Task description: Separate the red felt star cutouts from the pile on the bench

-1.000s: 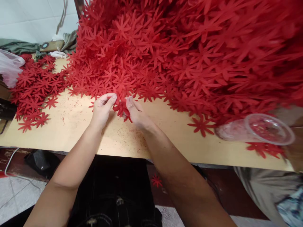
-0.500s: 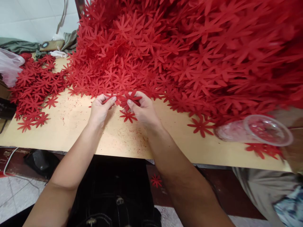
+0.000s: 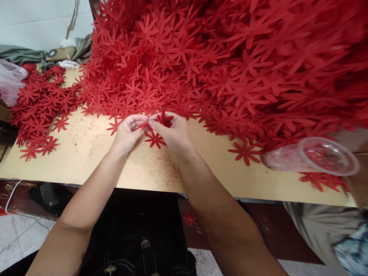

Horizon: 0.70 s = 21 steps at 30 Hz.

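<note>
My left hand [image 3: 128,134] and my right hand [image 3: 176,133] meet above the near edge of a big pile of red flower-shaped cutouts [image 3: 149,96]. Held in my right hand is a red flower cutout [image 3: 165,119], its petals sticking up between thumb and fingers. The fingertips of my left hand are closed in a pinch on red material against the right fingertips; the fingers mostly hide it. Just below the hands, a single flower cutout [image 3: 155,139] lies on the table. Another loose cutout [image 3: 114,126] is left of my left hand.
The pale wooden table [image 3: 94,165] is dusted with red specks. A smaller heap of darker red cutouts [image 3: 43,101] lies at left, beside a plastic bag [image 3: 11,78]. At right, a clear plastic cup [image 3: 287,158] lies on its side. One cutout [image 3: 189,217] is below the table edge.
My hands have come together: the left moved right until its fingertips met the right's. The flower cutout that showed in my left hand is now mostly hidden by fingers.
</note>
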{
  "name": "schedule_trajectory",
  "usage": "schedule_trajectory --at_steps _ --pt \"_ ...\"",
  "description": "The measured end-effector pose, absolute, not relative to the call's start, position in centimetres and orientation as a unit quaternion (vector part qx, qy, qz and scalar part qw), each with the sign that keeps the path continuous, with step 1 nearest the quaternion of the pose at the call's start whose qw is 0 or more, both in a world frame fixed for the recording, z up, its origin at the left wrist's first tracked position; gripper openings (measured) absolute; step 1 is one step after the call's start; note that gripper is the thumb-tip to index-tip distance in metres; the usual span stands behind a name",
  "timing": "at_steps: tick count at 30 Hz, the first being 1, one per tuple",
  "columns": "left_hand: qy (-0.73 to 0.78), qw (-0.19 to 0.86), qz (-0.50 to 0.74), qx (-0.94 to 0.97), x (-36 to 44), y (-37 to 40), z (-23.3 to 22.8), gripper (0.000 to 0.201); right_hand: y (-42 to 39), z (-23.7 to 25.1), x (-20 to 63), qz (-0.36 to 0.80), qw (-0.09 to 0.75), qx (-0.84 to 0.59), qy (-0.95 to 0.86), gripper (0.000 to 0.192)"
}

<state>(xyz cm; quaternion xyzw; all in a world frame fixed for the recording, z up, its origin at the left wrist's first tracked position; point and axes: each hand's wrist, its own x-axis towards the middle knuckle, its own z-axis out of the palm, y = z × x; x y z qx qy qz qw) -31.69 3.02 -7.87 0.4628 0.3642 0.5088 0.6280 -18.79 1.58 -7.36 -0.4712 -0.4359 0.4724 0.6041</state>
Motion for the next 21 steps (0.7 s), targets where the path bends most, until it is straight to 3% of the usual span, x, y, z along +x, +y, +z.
schedule_trajectory --at_steps 5,9,13,18,21 --pt "0.408 0.617 0.501 0.449 -31.61 3.01 -7.66 0.008 1.61 -7.28 -18.76 0.425 0.614 -0.500 -0.439 0.013" --pt "0.436 0.602 0.503 0.441 -31.52 3.01 -7.37 0.019 1.33 -7.25 -18.76 0.440 0.602 -0.475 -0.467 0.025" --pt "0.442 0.605 0.518 0.413 -31.42 2.95 -7.36 0.013 1.17 -7.50 -18.82 0.498 0.548 -0.443 -0.505 0.040" --pt "0.417 0.626 0.505 0.424 -31.30 2.96 -7.55 0.010 1.54 -7.87 -18.66 0.473 0.578 -0.463 -0.479 0.016" --pt "0.409 0.631 0.499 0.431 -31.35 2.97 -7.62 0.016 1.65 -7.88 -18.62 0.466 0.589 -0.475 -0.459 0.011"
